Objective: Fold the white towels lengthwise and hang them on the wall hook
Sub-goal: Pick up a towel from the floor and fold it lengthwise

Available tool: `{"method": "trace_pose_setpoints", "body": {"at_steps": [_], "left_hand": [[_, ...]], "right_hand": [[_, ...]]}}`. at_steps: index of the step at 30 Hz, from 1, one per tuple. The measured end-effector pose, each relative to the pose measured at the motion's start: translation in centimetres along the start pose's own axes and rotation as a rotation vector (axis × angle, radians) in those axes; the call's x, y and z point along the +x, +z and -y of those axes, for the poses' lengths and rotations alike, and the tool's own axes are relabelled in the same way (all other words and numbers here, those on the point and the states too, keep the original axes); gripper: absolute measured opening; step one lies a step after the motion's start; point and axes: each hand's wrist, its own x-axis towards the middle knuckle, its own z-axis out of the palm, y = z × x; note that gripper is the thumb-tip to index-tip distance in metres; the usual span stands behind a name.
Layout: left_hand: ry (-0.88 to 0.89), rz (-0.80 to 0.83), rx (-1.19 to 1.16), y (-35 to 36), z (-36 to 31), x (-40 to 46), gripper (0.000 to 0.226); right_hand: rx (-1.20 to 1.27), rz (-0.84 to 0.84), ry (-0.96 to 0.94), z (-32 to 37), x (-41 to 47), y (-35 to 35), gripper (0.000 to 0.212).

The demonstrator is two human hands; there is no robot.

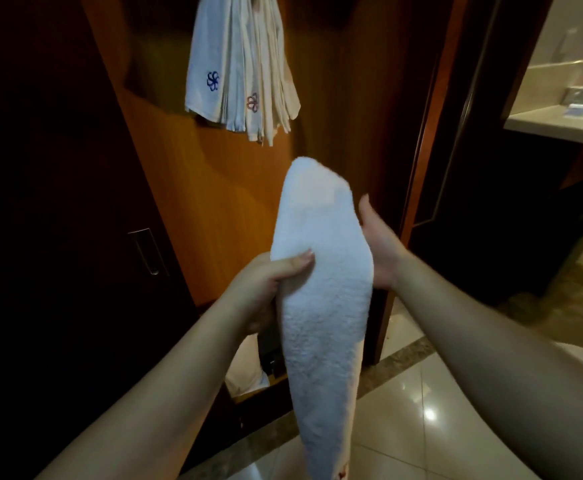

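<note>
Head view: I hold one folded white towel (321,289) upright before me, below the hung towels (245,71).
Left hand (269,289): thumb and fingers pinch its edge so the fold keeps.
Right hand (378,244): palm cups the far side, steadying it.

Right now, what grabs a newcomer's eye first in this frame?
The folded white towel dominates the centre, held up lengthwise with its lower end trailing toward the tiled floor. The left hand pinches its left edge in a thumb grip, while the right hand supports the right side from behind. Above, a bunch of hung towels with flower logos drapes against the wooden panel.
</note>
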Motion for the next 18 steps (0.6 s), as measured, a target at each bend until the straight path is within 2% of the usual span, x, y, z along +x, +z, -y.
{"method": "trace_pose_setpoints", "body": {"at_steps": [4,7,10,12,15,18], "left_hand": [[-0.045,-0.097,-0.051,-0.5,-1.8,0.5,0.036],[-0.063,-0.209,-0.031,-1.3,-3.0,0.6,0.050],[-0.058,-0.284,-0.028,-2.2,-3.7,0.8,0.056],[-0.057,-0.296,-0.074,-2.6,-4.2,1.0,0.048],[-0.052,-0.321,-0.095,-3.2,-4.9,1.4,0.039],[-0.058,-0.276,-0.111,-3.5,-5.7,1.6,0.031]], "right_hand": [[0.009,0.070,0.159,-6.9,-0.8,-1.2,0.078],[0.047,0.097,0.184,-9.5,-1.7,-1.0,0.085],[-0.019,0.154,0.103,-10.4,-2.4,-1.3,0.088],[-0.110,0.174,0.026,-10.6,-2.6,-1.5,0.078],[-0.383,0.217,-0.039,-10.4,-2.8,-0.8,0.080],[-0.395,0.248,-0.029,-9.5,-3.3,0.0,0.085]]}}
